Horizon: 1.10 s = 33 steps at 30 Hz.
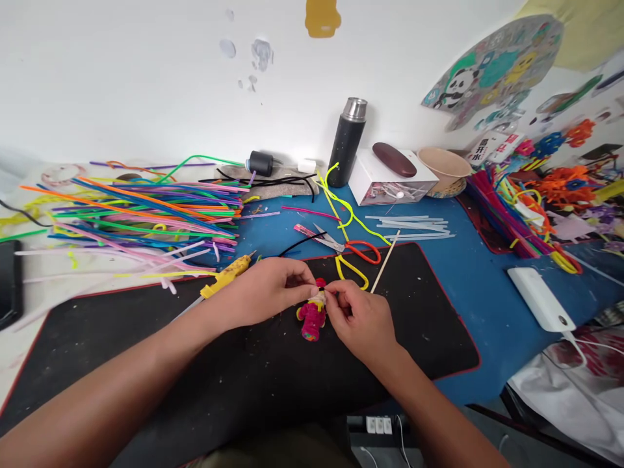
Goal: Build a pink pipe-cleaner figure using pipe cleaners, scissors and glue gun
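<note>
Over the black mat, a small magenta doll figure (pixel 312 320) with yellow bits and a red top hangs between my two hands; it looks made of pipe cleaners. My left hand (pixel 273 289) pinches the figure's upper part from the left, thumb and index finger together. From the right, my right hand (pixel 361 315) pinches the same upper part, where a small dark piece shows between the fingertips. Just behind the hands lie scissors (pixel 361 250) with red and yellow handles. A yellow glue gun (pixel 228 275) rests beside my left hand.
Many coloured pipe cleaners (pixel 146 214) are heaped at the left. A black thermos (pixel 347 143), a white box (pixel 385 181) and a bowl (pixel 444 169) stand along the wall. Clear glue sticks (pixel 414 225) and a wooden stick (pixel 385 263) lie ahead. A white power bank (pixel 541 299) sits right.
</note>
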Available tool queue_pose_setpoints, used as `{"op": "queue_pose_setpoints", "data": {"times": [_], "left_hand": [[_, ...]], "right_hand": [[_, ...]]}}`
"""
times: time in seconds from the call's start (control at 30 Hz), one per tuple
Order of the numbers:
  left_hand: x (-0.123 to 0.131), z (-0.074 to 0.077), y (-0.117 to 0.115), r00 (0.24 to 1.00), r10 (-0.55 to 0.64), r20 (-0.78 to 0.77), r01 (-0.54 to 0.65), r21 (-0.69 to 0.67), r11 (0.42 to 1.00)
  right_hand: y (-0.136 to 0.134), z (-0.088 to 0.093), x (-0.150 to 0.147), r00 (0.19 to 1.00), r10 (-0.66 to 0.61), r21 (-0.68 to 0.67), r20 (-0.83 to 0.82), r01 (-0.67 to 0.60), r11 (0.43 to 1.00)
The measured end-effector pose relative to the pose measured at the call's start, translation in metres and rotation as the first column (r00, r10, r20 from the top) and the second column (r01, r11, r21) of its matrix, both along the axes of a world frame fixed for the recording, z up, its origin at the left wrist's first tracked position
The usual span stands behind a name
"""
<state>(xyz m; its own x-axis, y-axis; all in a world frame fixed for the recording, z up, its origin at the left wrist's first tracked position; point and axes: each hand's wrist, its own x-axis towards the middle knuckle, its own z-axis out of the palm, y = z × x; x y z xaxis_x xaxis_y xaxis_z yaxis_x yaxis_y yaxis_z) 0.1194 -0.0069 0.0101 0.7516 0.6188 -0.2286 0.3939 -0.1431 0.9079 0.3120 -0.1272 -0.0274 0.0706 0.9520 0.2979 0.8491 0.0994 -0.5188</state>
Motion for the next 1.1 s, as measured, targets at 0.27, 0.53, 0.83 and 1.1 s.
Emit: {"op": "queue_pose_setpoints", "data": {"times": [0.27, 0.53, 0.83, 1.1], "left_hand": [[0.006, -0.002, 0.001, 0.999, -0.014, -0.038, 0.018, 0.12, 0.993], [0.008, -0.015, -0.003, 0.991, -0.12, -0.061, 0.135, 0.449, 0.883], [0.004, -0.042, -0.004, 0.987, -0.159, -0.031, 0.146, 0.591, 0.793], [0.005, -0.051, -0.004, 0.989, -0.141, -0.051, 0.142, 0.63, 0.764]], "right_hand": [[-0.001, 0.001, 0.002, 0.991, -0.024, -0.055, -0.129, 0.017, 0.998], [-0.006, -0.002, 0.012, 0.948, -0.06, -0.133, -0.312, 0.019, 0.991], [-0.012, -0.02, 0.01, 0.968, -0.059, -0.159, -0.244, 0.02, 0.987], [-0.018, -0.023, 0.007, 0.956, -0.109, -0.062, -0.273, 0.095, 0.994]]}}
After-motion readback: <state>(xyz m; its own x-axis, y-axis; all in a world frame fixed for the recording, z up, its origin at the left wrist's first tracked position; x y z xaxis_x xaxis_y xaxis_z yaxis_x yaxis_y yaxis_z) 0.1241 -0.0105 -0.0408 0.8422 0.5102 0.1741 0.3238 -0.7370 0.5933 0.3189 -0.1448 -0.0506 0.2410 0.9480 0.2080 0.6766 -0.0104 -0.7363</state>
